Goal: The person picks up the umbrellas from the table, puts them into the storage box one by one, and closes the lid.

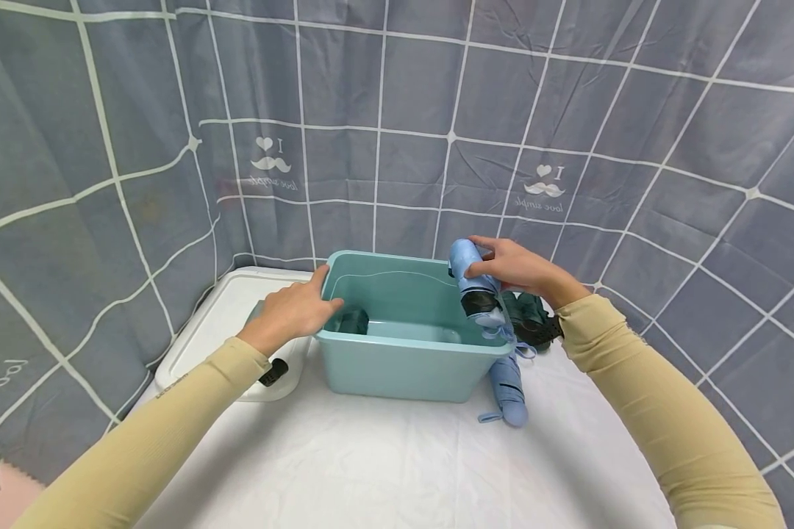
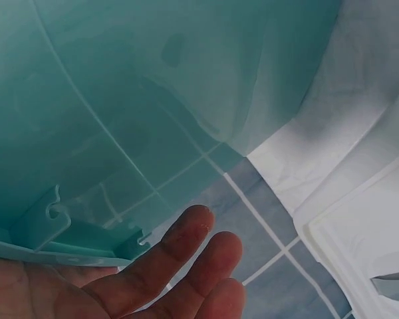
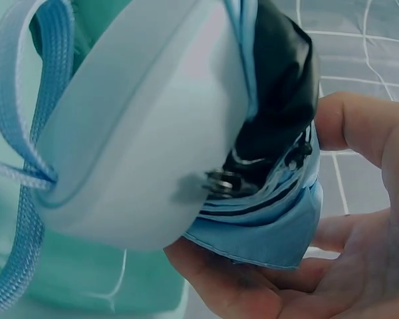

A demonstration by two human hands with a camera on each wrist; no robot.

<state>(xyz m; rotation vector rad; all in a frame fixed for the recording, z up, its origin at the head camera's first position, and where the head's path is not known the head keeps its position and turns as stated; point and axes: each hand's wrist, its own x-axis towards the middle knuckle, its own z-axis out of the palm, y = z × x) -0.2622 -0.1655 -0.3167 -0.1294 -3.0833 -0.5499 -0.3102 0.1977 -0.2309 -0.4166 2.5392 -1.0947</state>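
Bin point(image 1: 397, 371) could slide, I judge, if my left hand point(image 1: 294, 310), fingers loosely spread at its left end, pushes unevenly. The blue umbrella point(image 1: 471, 285), held in my right hand point(image 1: 517, 266) over the bin's right end, may slip if its loose strap point(image 3: 3, 86) catches there.
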